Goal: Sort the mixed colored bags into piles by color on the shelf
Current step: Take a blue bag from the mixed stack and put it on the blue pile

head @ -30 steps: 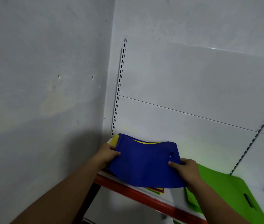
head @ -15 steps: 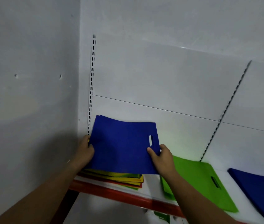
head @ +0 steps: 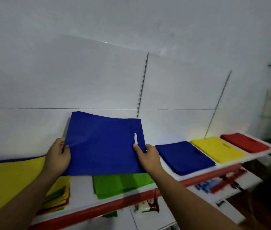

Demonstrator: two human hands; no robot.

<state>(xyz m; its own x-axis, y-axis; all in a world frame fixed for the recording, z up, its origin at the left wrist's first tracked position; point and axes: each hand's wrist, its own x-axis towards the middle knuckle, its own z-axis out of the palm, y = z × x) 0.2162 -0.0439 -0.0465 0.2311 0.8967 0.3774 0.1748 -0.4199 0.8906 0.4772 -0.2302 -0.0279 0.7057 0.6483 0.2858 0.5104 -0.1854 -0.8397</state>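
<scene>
I hold a blue bag (head: 101, 145) up above the shelf (head: 81, 193). My left hand (head: 58, 155) grips its left edge, and my right hand (head: 146, 155) pinches its right edge just below the handle slot. Under it lies a green pile (head: 123, 183). At the left sits the mixed pile (head: 8, 178), yellow on top with green, red and blue edges showing. To the right lie a blue pile (head: 184, 156), a yellow pile (head: 217, 151) and a red pile (head: 245, 142).
The white shelf has a red front lip (head: 197, 180) and a white back panel with slotted uprights (head: 142, 85). A lower shelf (head: 227, 188) holds small packaged goods. A dark shape stands at the far right edge.
The view has swung right, bringing the blue, yellow and red piles into sight. The blue bag, still held by both hands, has moved right from over the mixed pile to above the green pile.
</scene>
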